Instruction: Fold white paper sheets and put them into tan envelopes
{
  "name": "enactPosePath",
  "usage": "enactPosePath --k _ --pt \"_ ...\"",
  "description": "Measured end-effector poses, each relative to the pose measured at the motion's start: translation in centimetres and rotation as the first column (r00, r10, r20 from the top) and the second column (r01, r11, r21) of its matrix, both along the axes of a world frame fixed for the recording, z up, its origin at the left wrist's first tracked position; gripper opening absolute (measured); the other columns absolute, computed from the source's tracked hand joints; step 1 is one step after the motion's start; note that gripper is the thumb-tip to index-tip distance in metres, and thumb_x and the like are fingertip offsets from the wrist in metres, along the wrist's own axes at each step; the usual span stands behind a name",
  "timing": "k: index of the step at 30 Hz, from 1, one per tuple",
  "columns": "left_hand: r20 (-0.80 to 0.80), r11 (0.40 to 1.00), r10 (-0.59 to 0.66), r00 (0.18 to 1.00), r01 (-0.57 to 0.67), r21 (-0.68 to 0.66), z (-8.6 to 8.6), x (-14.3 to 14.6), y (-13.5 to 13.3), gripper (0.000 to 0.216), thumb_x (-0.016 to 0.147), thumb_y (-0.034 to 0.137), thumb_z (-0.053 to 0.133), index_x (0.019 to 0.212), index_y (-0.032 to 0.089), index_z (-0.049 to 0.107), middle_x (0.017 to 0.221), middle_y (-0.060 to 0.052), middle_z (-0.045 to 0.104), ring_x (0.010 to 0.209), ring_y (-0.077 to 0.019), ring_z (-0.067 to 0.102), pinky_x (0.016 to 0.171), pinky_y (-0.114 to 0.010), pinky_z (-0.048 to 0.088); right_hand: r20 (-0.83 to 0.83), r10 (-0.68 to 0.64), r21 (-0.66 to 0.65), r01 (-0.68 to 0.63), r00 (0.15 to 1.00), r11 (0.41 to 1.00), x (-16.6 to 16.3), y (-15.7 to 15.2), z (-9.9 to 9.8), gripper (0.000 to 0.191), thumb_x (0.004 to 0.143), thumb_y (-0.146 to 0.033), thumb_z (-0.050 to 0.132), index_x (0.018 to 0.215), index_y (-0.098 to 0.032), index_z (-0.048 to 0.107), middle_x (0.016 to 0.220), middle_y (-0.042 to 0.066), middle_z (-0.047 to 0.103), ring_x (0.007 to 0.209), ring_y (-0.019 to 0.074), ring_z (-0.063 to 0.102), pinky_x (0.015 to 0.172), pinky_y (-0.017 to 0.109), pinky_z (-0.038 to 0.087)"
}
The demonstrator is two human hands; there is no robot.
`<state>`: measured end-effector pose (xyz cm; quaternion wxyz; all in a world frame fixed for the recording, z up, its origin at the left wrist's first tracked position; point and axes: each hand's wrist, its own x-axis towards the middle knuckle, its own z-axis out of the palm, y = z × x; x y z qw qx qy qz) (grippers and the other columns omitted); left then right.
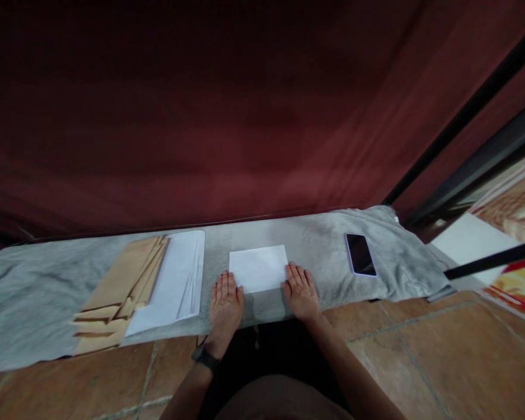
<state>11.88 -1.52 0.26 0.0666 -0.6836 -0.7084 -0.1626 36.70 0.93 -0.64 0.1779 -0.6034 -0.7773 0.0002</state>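
Observation:
A folded white sheet of paper [259, 267] lies on a grey cloth [48, 280] spread over the floor. My left hand [225, 303] rests flat on the cloth at the sheet's near left corner, fingers stretched out. A dark watch sits on that wrist. My right hand [301, 290] lies flat at the sheet's near right corner, fingertips touching its edge. Neither hand holds anything.
Left of the sheet lie a stack of white paper [175, 283] and several brown envelopes [118, 291] fanned beside it. A phone [360, 254] lies screen up on the cloth at the right. A dark red curtain [201, 116] hangs behind. Brown floor tiles [420, 361] surround me.

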Motion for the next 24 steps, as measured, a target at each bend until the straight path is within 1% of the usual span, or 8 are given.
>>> enactPosePath --k 2,4,8,10,12,15,20,24 --pt "0.017 1.000 -0.025 1.000 0.024 0.016 0.2 0.8 0.3 0.057 0.103 0.030 0.030 0.153 0.004 0.038 0.155 -0.022 0.044 0.148 -0.0326 0.036 0.120 -0.054 0.033 -0.004 -0.002 0.013 0.002 1.000 1.000 0.0 0.0 0.0 0.052 0.106 -0.035 0.036 0.153 -0.014 0.042 0.156 0.008 0.046 0.141 0.0274 0.045 0.121 0.046 0.026" --pt "0.029 0.995 -0.101 0.994 0.101 -0.003 0.5 2.3 0.8 0.056 0.103 0.029 0.030 0.155 0.007 0.035 0.157 -0.019 0.043 0.150 -0.0295 0.034 0.121 -0.052 0.031 -0.007 -0.004 0.026 0.004 1.000 1.000 -0.1 0.0 0.0 0.052 0.106 -0.034 0.036 0.153 -0.014 0.043 0.156 0.008 0.046 0.141 0.0275 0.046 0.121 0.046 0.026" --pt "0.029 0.957 -0.272 0.962 0.274 -0.096 1.0 5.8 2.3 0.055 0.105 0.030 0.028 0.155 0.009 0.036 0.160 -0.014 0.039 0.152 -0.0249 0.030 0.124 -0.047 0.028 -0.006 0.000 0.042 0.000 1.000 0.999 0.0 0.1 -0.1 0.051 0.106 -0.035 0.036 0.153 -0.014 0.044 0.155 0.009 0.047 0.140 0.0277 0.047 0.120 0.046 0.026" --pt "0.033 0.939 -0.311 0.950 0.313 -0.143 1.0 7.0 3.3 0.055 0.105 0.032 0.028 0.155 0.010 0.037 0.160 -0.013 0.040 0.152 -0.0239 0.030 0.124 -0.046 0.028 -0.003 0.003 0.048 -0.003 1.000 0.999 0.0 0.1 -0.2 0.052 0.106 -0.035 0.036 0.152 -0.014 0.044 0.155 0.008 0.047 0.140 0.0279 0.047 0.120 0.046 0.026" --pt "0.031 0.935 -0.309 0.950 0.310 -0.173 0.8 7.7 4.3 0.056 0.105 0.034 0.029 0.155 0.011 0.037 0.161 -0.013 0.038 0.152 -0.0241 0.029 0.124 -0.046 0.027 -0.001 0.003 0.057 -0.003 1.000 0.998 0.0 0.1 -0.3 0.051 0.106 -0.035 0.036 0.152 -0.014 0.045 0.156 0.008 0.046 0.140 0.0279 0.047 0.120 0.046 0.026" --pt "0.017 0.942 -0.280 0.960 0.278 -0.188 0.5 7.6 5.7 0.058 0.105 0.036 0.028 0.155 0.009 0.035 0.163 -0.014 0.034 0.153 -0.0244 0.026 0.125 -0.046 0.023 -0.001 0.004 0.070 -0.004 1.000 0.998 0.0 0.1 -0.4 0.051 0.105 -0.034 0.036 0.152 -0.014 0.045 0.156 0.009 0.046 0.141 0.0277 0.046 0.120 0.046 0.026" --pt "0.000 0.955 -0.218 0.976 0.213 -0.204 0.5 6.4 7.7 0.059 0.105 0.036 0.024 0.156 0.008 0.034 0.162 -0.014 0.035 0.153 -0.0242 0.026 0.125 -0.046 0.022 -0.002 0.003 0.083 -0.003 1.000 0.997 0.0 0.1 -0.7 0.053 0.105 -0.035 0.038 0.153 -0.015 0.043 0.154 0.010 0.048 0.141 0.0275 0.045 0.119 0.046 0.027" --pt "-0.011 0.962 -0.178 0.984 0.171 -0.215 0.6 5.5 8.6 0.059 0.105 0.037 0.024 0.155 0.009 0.036 0.161 -0.014 0.036 0.152 -0.0246 0.029 0.125 -0.045 0.021 -0.013 0.017 0.077 -0.016 1.000 0.997 0.2 0.1 -0.8 0.053 0.104 -0.034 0.038 0.154 -0.015 0.041 0.155 0.011 0.048 0.141 0.0276 0.046 0.119 0.047 0.027"
